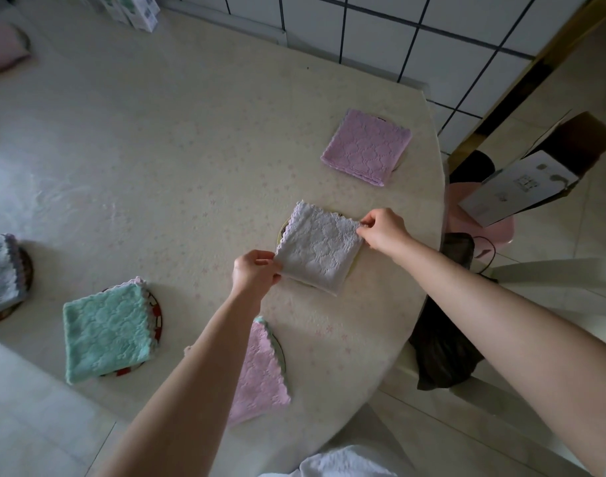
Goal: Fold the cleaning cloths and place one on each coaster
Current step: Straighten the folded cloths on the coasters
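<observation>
Head view: grey cloth (318,249), folded roughly square with no clear long axis, lies cornerwise over a coaster (283,230) near the table's right edge. Left hand (255,273) pinches its left corner, right hand (384,232) its right corner, forearms outstretched.

No text, number or brand can be read. The white cardboard box (521,187) beyond the table's right edge carries dark printed marks, too small and blurred to read. The cartons (141,12) at the top left carry green print, likewise unreadable.
</observation>
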Motion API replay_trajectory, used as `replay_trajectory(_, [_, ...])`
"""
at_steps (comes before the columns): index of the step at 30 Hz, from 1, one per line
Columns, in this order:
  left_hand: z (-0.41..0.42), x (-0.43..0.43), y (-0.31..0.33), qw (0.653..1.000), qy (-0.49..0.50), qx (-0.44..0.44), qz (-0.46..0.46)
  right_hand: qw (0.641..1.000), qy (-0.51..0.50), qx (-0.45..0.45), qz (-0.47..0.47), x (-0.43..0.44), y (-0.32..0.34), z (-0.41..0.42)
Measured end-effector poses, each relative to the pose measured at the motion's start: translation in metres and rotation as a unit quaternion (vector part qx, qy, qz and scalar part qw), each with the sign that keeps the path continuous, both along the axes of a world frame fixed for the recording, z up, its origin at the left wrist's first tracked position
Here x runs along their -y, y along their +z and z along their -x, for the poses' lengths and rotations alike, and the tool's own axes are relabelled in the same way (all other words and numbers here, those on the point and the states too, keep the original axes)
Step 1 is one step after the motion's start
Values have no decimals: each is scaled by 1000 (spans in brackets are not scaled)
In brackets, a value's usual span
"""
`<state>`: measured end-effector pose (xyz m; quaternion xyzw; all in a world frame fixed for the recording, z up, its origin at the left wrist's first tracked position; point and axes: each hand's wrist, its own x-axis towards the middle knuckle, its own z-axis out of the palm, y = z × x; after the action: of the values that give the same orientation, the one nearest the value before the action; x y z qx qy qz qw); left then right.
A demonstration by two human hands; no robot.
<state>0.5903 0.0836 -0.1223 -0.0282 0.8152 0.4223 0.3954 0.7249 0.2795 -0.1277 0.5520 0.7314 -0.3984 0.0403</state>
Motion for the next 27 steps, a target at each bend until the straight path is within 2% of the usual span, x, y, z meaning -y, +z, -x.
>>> replay_trajectory(4, [2, 4, -2, 999, -18, -33, 18, 999, -9, 19, -28, 5, -2, 0])
replay_trajectory(8, [11, 17, -1, 992, -85, -84, 43, 996, -53, 11, -72, 23, -1, -7])
replay_trajectory(15, [37, 85, 3, 956, -230, -176, 53, 978, -54, -84, -181, 118, 8, -20])
replay_trajectory(18, [54, 117, 3, 934, -297, -193, 50, 979, -57, -83, -176, 169, 7, -14])
replay_trajectory(22, [69, 158, 2, 921, -332, -200, 38, 987, -79, -39, -136, 227, 3, -8])
replay_trajectory(27, [60, 200, 2, 934, -313, -170, 26, 991, -94, 28, -89, 273, -1, -5])
